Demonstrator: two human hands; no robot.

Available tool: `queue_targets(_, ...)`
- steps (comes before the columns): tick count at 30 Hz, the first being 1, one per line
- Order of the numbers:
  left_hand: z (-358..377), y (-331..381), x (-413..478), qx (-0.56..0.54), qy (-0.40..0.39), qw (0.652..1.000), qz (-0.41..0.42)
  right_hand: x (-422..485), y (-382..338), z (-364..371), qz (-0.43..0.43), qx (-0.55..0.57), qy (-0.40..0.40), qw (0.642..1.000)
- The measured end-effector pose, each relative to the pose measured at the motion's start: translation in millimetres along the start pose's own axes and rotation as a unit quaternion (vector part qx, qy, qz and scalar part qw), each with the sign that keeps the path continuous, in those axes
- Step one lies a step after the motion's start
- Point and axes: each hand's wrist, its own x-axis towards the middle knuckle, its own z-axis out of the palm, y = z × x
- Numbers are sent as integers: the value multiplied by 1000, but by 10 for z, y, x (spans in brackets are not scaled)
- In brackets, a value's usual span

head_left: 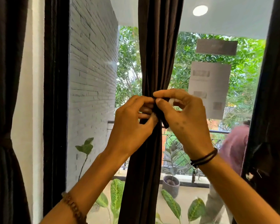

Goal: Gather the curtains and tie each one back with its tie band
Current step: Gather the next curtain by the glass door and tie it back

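A dark brown curtain (158, 46) hangs gathered into a narrow bunch at the middle of the window. A dark tie band (162, 115) wraps it at mid height, one end sticking out down to the right. My left hand (132, 122) grips the bunch and band from the left, fingers curled. My right hand (184, 117) pinches the band's end between thumb and forefinger; a white patch (171, 101) shows behind its fingers. At the far left another dark curtain (5, 78) is tied with its band (2, 140). A third curtain (271, 94) hangs at the right edge.
Behind the glass are a white brick wall (92, 94), a balcony railing (217, 131), a potted plant (170, 183) and trees. A person in a reddish shirt (233, 147) stands outside at the right. The black window frame (56, 102) stands left of the pane.
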Motion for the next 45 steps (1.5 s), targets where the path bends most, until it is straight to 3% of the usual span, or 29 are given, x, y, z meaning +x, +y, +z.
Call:
queue_targets(4,-33,30,39,-219,-22,961,-168,-93,18,51,-36,-86,-32,995)
queue_targets(6,-57,56,118,-259,-22,942,-214,-124,20,61,-76,-119,-45,989)
queue_targets(10,-81,104,318,-167,-63,952,-248,-114,18,54,-118,-168,-72,976)
queue_targets(18,-333,103,703,-121,-203,911,-338,-28,-21,-86,-177,-200,-148,952)
queue_targets(27,-424,-42,692,-69,-248,943,-210,48,73,-236,-93,-147,-87,981)
queue_targets(33,-534,-105,635,46,-261,964,-12,64,128,-345,-28,-178,-97,979)
queue_targets(39,-493,-164,588,128,-234,958,100,142,-62,-379,-119,-171,-168,963)
queue_targets(42,-403,-176,534,103,-228,964,87,253,-141,-328,-175,-184,-186,949)
queue_targets(45,-298,-196,454,82,-199,975,54,352,-141,-283,-179,-170,-173,954)
